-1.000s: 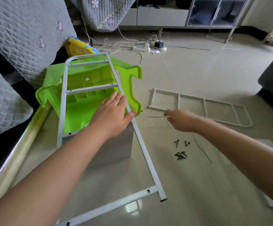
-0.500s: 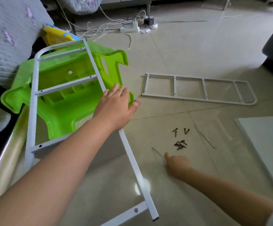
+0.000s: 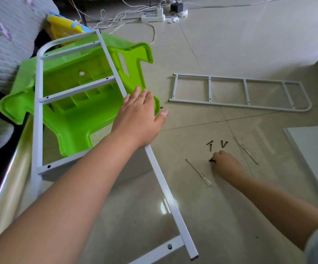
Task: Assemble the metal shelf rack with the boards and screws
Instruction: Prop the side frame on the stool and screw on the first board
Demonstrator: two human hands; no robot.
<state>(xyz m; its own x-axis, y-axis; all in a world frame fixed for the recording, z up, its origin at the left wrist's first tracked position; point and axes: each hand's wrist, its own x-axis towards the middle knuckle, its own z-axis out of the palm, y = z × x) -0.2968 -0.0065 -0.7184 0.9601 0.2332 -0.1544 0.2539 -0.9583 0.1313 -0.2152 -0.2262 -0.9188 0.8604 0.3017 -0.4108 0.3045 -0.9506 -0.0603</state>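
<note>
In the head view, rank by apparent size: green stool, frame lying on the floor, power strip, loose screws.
1. Green stool, though it is nearer the camera
2. Floor frame
3. Power strip
4. Screws

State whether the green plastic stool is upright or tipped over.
Tipped over: the green stool lies with its ribbed underside facing the camera and legs pointing sideways, behind the white frame.

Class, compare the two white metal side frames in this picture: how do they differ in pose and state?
The near frame is propped on the green stool; the far frame lies flat on the floor. The left hand rests on the near frame; nothing touches the far frame. Both are white and ladder-shaped.
</note>
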